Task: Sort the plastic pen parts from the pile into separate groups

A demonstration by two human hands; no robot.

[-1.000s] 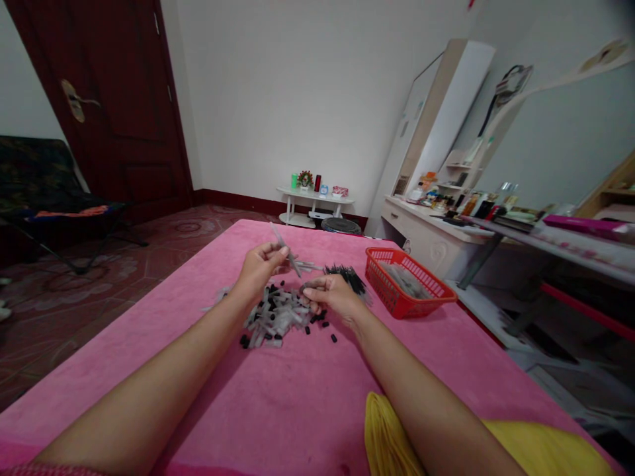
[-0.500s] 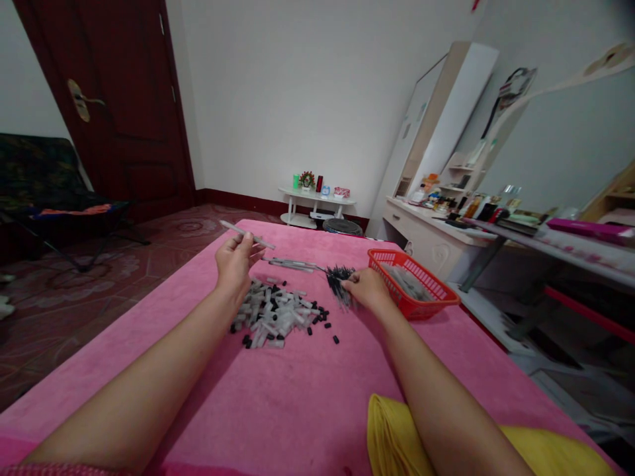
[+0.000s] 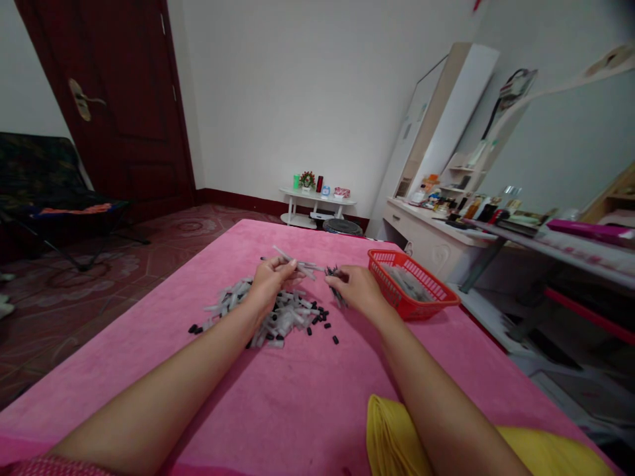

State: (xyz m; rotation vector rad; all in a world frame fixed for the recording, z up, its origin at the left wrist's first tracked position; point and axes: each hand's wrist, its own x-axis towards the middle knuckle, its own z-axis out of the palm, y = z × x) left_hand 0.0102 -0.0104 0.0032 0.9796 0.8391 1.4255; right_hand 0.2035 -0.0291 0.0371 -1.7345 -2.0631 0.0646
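A slim, translucent pen barrel [image 3: 282, 252] is pinched between the thumb and fingers of my left hand [image 3: 269, 283], above the far side of the cap pile. Beneath that hand spreads a heap of clear pen caps [image 3: 286, 322] with small black plugs mixed in. My right hand [image 3: 361, 289] is closed at a bunch of thin dark pieces [image 3: 338, 299], which look like pen tips; its fingers hide what they pinch. Several slender pens [image 3: 310, 266] lie between the two hands, partly covered by the left one.
Right of my right hand stands a red plastic basket [image 3: 430, 309] holding translucent pieces. A yellow cloth [image 3: 394, 436] lies under my right forearm on the pink table cover [image 3: 307, 410]. Loose black plugs [image 3: 336, 340] sit beside the heap. A dressing table [image 3: 421, 225] stands beyond at the right.
My left hand has moved right and inward with the pen barrel, coming closer to my right hand. My right hand has shifted slightly left over the dark pieces. Some caps at the heap's left are uncovered.
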